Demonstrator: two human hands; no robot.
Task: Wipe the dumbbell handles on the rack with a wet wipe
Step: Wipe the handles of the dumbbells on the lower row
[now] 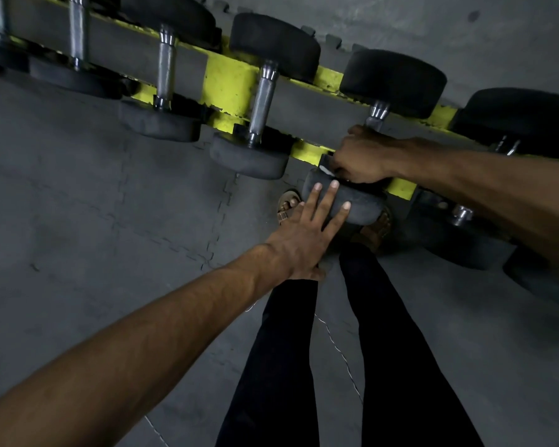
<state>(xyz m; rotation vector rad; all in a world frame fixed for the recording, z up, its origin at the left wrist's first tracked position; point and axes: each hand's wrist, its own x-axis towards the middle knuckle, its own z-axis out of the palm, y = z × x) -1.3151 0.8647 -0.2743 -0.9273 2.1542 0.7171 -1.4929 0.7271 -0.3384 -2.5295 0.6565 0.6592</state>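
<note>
Chrome dumbbell handles point(262, 101) sit between black rubber heads point(275, 46).

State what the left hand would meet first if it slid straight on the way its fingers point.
The left hand lies flat on the dumbbell's near head. Sliding on, it would likely first meet the right hand, curled round the handle with the wet wipe; depth is hard to judge.
</note>
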